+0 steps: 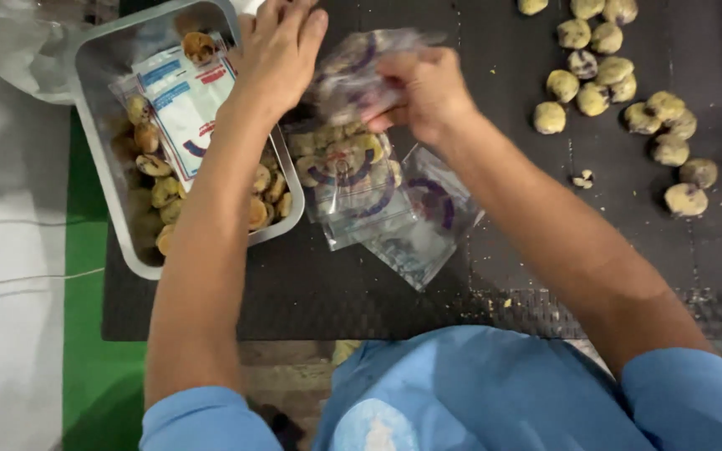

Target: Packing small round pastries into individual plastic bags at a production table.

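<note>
Seen from above, a person in a blue short-sleeved shirt (478, 392) works with 2 bare hands over a dark mat (511, 250). The right hand (424, 88) is pinched closed on a clear plastic bag with purple print (357, 71), holding it just off the mat; the bag is crumpled in the fingers and its contents are too blurred to tell. The left hand (282, 50) lies just beside that grip, on its left, fingers together and pointing away from the body, spread flat rather than curled; it rests at the far corner of a metal tray (98, 125), and whether it holds or only touches something there cannot be told. Directly below the right hand's grip, toward the body, lies a pile of more clear printed bags (378, 196), the top one filled with small round biscuits, the lower ones flat and overlapping on the mat. The tray, left of the grip and under the left forearm, holds yellow-brown biscuits (156, 188) and a white packet with blue and red print (185, 104) lying on top of them. Well to the right of the grip, loose round biscuits with dark spots (616, 83) are scattered in a cluster on the mat, with a small broken piece (582, 178) near them.
</note>
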